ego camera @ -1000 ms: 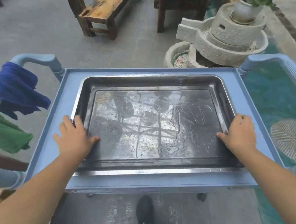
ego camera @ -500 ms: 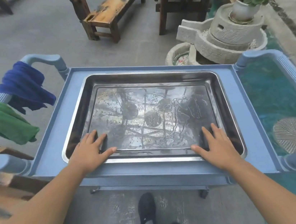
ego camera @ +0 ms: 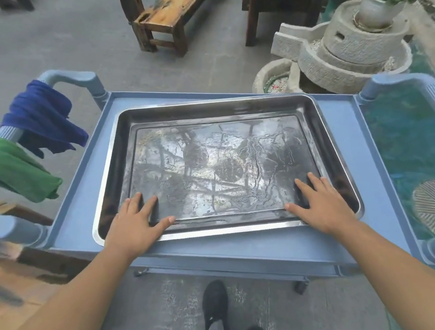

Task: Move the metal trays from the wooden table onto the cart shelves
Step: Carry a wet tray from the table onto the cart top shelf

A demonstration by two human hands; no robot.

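Note:
A large shiny metal tray (ego camera: pixel 214 109) lies flat on the top shelf of the blue plastic cart (ego camera: pixel 84 210), its wet bottom reflecting branches. My left hand (ego camera: pixel 133 225) rests palm down over the tray's near left corner, fingers spread. My right hand (ego camera: pixel 321 203) lies flat over the near right corner, fingers apart too. Neither hand curls around the rim. A corner of the wooden table (ego camera: pixel 5 287) shows at the lower left.
A blue cloth (ego camera: pixel 41 118) and a green cloth (ego camera: pixel 9 170) hang on the cart's left handle. A stone mill with a potted plant (ego camera: pixel 355 47) stands behind the cart, beside wooden benches (ego camera: pixel 176 7). A green pond (ego camera: pixel 415 144) lies to the right. My shoes (ego camera: pixel 216 309) stand below the cart.
The tray has slid farther onto the cart shelf. My hands moved from gripping its side edges to lying flat and open on its near corners.

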